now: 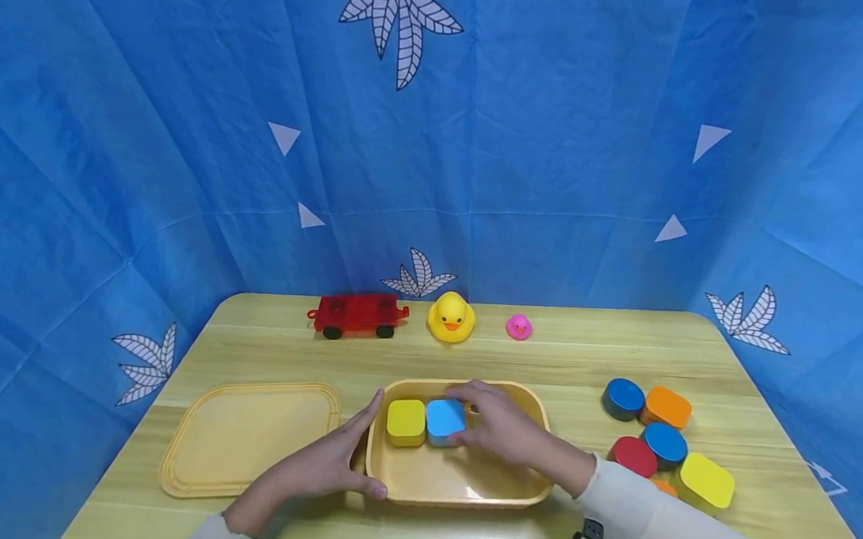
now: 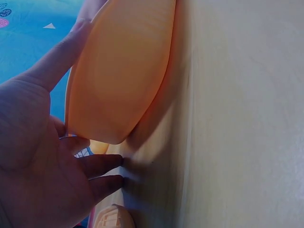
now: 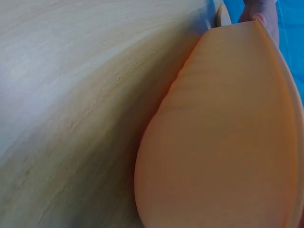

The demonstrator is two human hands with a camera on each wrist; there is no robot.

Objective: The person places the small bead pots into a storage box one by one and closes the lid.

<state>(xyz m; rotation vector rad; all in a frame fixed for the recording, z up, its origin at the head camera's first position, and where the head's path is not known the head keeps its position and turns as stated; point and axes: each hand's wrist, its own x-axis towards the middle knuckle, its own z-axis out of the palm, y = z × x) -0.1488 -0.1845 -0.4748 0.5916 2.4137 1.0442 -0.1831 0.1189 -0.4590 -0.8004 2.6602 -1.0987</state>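
A peach-orange plastic tub (image 1: 460, 499) stands at the front middle of the table. Inside, a yellow rounded block (image 1: 406, 423) and a light blue rounded block (image 1: 445, 422) sit side by side in the left half. My right hand (image 1: 499, 424) reaches in and pinches the light blue block, thumb near its front and fingers behind. At the tub's left end is my left hand (image 1: 331, 459), its thumb and fingers spread along the outside. Close up in the left wrist view, that thumb touches the tub's rim. In the right wrist view, the tub wall hides the right hand.
Left of the tub lies a matching flat lid (image 1: 254, 437). Several blue, orange, red and yellow blocks (image 1: 666, 441) cluster at the right. Along the back stand a red toy wagon (image 1: 358, 314), a yellow duck (image 1: 451, 318) and a small pink duck (image 1: 519, 327).
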